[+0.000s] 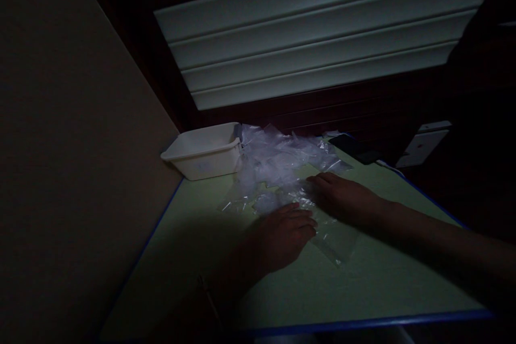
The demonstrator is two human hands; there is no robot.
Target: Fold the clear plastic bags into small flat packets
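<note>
In the dim head view, my left hand [288,236] lies low over the table with its fingers stretched out, at the left edge of a clear plastic bag [336,247]. Across from it, my right hand [341,196] has its fingers bent down and closed on crinkled clear plastic of the bag; its fingertips are partly hidden. Just beyond both hands spreads a loose heap of transparent plastic bags [278,158]. Whether the small bags hold anything is too dark to tell.
A white plastic bin [205,156] stands at the back left, against the heap. A dark phone [355,149] lies at the back right near a white cable [391,167]. The pale green table [387,279] has a blue edge, with a wall [100,161] on the left.
</note>
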